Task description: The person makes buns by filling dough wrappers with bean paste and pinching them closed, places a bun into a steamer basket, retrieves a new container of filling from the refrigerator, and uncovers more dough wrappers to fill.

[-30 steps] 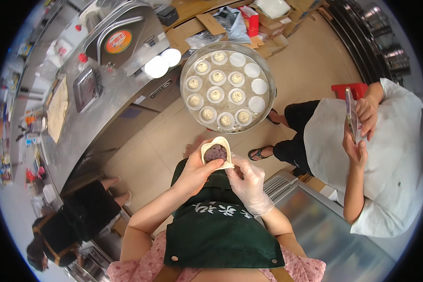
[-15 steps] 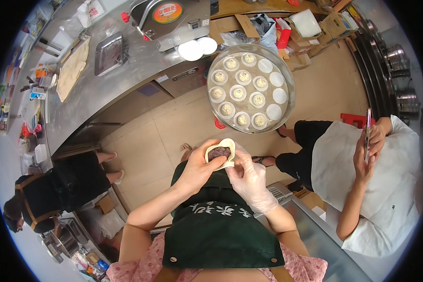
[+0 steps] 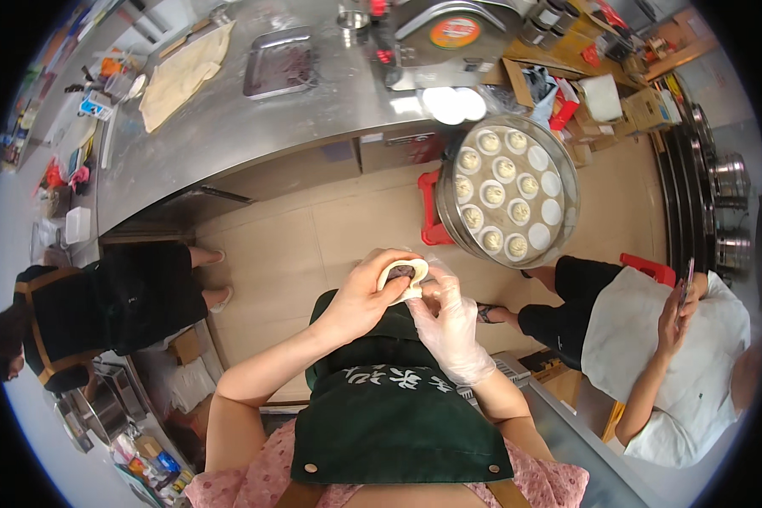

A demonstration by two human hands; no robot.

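Note:
In front of my dark green apron [image 3: 398,432], an unfinished bun [image 3: 416,289] is held between my two hands. Its pale dough cups a dark purple filling [image 3: 402,272], which shows through the open top. My bare left hand [image 3: 356,296] wraps round the dough from the left, its thumb at the filling's near edge. My right hand [image 3: 450,326], in a clear plastic glove, pinches the dough's right rim, where small folds are gathered. Ahead to the right, a round metal steamer [image 3: 571,207] holds several pleated buns [image 3: 505,170] on white paper rounds.
The steamer rests on a red stool [image 3: 430,207]. Along the far side runs a steel counter [image 3: 220,127] with a metal tray [image 3: 281,63], a dough sheet [image 3: 186,76] and a machine [image 3: 449,51]. A person with a phone [image 3: 686,292] sits at right; another person [image 3: 127,296] stands at left.
My view has turned left, so the counter and steamer appear farther right. The dough's opening has narrowed, and less filling shows. Both hands still hold the bun.

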